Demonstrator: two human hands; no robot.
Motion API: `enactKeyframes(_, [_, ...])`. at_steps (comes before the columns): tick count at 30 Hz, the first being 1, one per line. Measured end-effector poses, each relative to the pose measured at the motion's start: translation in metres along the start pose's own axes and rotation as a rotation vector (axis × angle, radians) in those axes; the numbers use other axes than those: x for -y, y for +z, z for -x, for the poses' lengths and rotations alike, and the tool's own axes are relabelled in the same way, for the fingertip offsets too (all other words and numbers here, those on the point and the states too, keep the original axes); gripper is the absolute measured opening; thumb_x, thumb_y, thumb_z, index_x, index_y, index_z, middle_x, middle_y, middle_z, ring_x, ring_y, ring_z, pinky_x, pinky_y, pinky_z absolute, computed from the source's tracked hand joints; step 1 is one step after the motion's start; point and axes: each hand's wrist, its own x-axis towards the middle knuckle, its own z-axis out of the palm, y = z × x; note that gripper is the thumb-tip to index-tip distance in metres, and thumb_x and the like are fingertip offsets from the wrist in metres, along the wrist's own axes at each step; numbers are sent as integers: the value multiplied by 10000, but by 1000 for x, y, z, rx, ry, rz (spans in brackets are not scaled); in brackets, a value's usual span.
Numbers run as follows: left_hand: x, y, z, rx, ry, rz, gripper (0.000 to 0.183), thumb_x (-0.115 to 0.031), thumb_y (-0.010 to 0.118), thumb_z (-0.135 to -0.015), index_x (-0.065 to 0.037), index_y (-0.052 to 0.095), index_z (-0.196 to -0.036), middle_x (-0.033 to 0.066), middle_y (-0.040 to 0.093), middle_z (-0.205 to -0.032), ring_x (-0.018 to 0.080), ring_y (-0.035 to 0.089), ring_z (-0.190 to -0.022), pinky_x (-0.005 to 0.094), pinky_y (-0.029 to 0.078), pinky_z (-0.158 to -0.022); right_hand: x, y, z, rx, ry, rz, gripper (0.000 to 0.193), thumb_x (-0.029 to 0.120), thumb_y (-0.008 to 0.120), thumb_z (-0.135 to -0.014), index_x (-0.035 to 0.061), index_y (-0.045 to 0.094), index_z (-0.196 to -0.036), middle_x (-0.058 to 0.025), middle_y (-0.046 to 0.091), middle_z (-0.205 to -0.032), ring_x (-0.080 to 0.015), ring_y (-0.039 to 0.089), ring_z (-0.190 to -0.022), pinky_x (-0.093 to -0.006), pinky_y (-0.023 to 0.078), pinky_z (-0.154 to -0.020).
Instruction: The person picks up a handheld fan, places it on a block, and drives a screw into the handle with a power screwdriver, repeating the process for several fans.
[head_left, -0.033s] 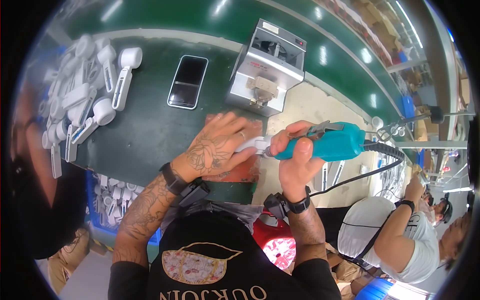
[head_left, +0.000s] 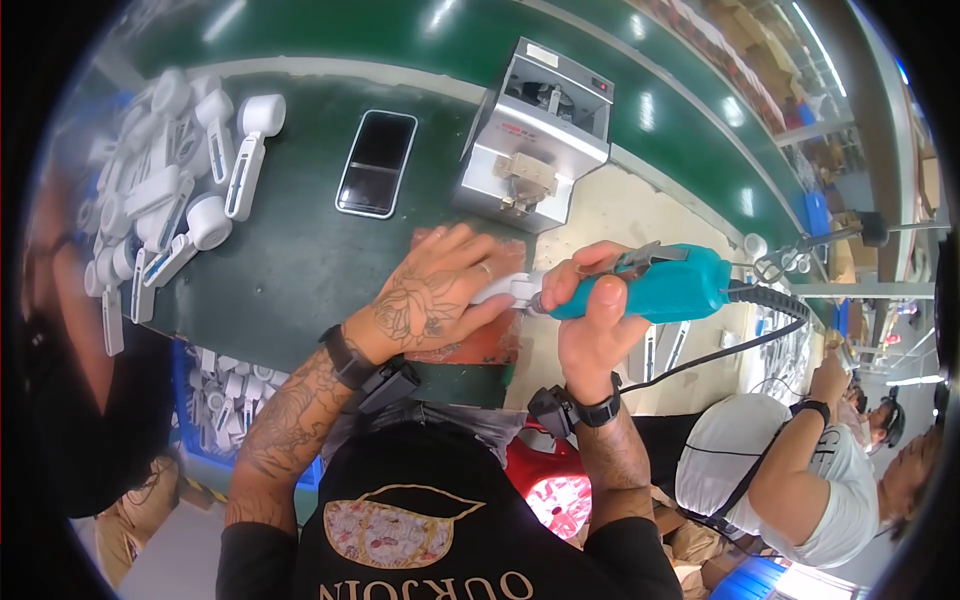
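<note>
A teal electric screwdriver (head_left: pixel 690 285) lies almost level in my right hand (head_left: pixel 592 335), the fingers wrapped round its front end and the thumb along it. Its tip points left and meets a white plastic part (head_left: pixel 515 288). That part is pinned down by my left hand (head_left: pixel 430 300), with the thumb and fingers closed about it and hiding most of its length. Beneath lies a reddish-brown mat (head_left: pixel 490 345). Whether a screw sits at the tip cannot be made out.
White round-headed handles (head_left: pixel 250 155) are heaped at the left, more in a blue crate (head_left: pixel 190 440) below. A phone (head_left: pixel 377 165) and a grey metal machine (head_left: pixel 540 140) stand beyond my hands. The screwdriver's black cable (head_left: pixel 790 335) loops right, near a co-worker (head_left: pixel 800 480).
</note>
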Motion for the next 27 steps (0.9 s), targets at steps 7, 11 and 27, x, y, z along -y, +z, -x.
enactKeyframes(7, [3, 0, 2, -42, 70, 102, 271, -248, 728, -840, -225, 725, -1110, -4, 614, -1205, 249, 554, -1078, 414, 441, -937, 8, 8, 2, -52, -38, -86, 615, 588, 645, -905, 5, 497, -1035, -83, 514, -657, -198, 512, -566, -347, 437, -536])
enactKeyframes(11, [3, -4, 1, -35, 61, 156, 179, -264, 757, -814, -205, 746, -983, -18, 624, -1188, 245, 558, -1103, 402, 445, -952, 11, 16, 0, -55, -72, -100, 637, 626, 621, -901, 22, 474, -1039, -73, 486, -637, -187, 477, -531, -349, 422, -511])
enactKeyframes(27, [2, 0, 2, -103, 75, 217, 139, -179, 772, -746, -161, 747, -882, -14, 660, -1141, 245, 581, -1119, 393, 458, -953, 5, 16, 3, -58, -110, -106, 634, 625, 606, -910, 19, 479, -1044, -72, 486, -627, -183, 480, -524, -342, 423, -503])
